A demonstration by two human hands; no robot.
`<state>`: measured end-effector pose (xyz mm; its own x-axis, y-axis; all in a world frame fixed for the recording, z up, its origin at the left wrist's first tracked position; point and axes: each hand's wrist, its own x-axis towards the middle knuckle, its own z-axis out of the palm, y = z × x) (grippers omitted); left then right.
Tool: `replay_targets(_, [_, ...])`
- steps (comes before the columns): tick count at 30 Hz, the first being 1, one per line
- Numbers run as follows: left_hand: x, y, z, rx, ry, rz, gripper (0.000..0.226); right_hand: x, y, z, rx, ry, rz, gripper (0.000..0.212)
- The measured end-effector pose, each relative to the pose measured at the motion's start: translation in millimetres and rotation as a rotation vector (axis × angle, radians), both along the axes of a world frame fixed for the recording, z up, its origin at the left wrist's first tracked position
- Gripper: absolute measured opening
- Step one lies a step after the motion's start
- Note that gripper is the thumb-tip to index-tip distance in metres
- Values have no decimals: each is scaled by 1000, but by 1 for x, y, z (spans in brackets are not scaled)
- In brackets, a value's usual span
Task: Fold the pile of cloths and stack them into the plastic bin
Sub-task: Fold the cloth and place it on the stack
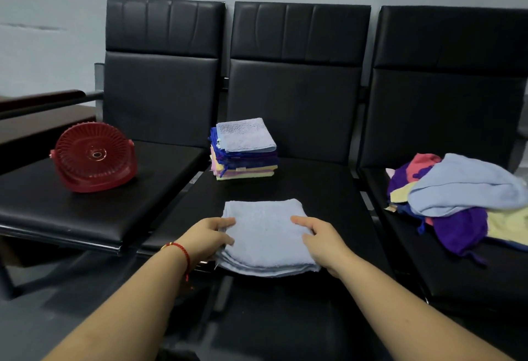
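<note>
The folded light-blue cloth (267, 239) lies at the front of the middle seat (314, 189), between both hands: left hand (210, 236) pinches its left edge, right hand (321, 239) grips its right edge

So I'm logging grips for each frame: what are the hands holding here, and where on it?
Both hold the folded light blue cloth: the left hand grips its left edge, and the right hand grips its right edge.
</note>
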<state>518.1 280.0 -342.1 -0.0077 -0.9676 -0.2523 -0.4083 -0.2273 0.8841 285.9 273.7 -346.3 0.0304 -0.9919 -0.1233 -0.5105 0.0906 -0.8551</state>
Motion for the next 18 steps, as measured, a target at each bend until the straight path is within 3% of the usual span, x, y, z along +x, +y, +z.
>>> replay_targets(7, [-27,-4,17,-74,99,-2,56,-19,-5,38,-32,25,-34,53])
replay_targets(18, [-9,-65,82,-226,60,42,56,-9,-69,109,-137,67,28,51])
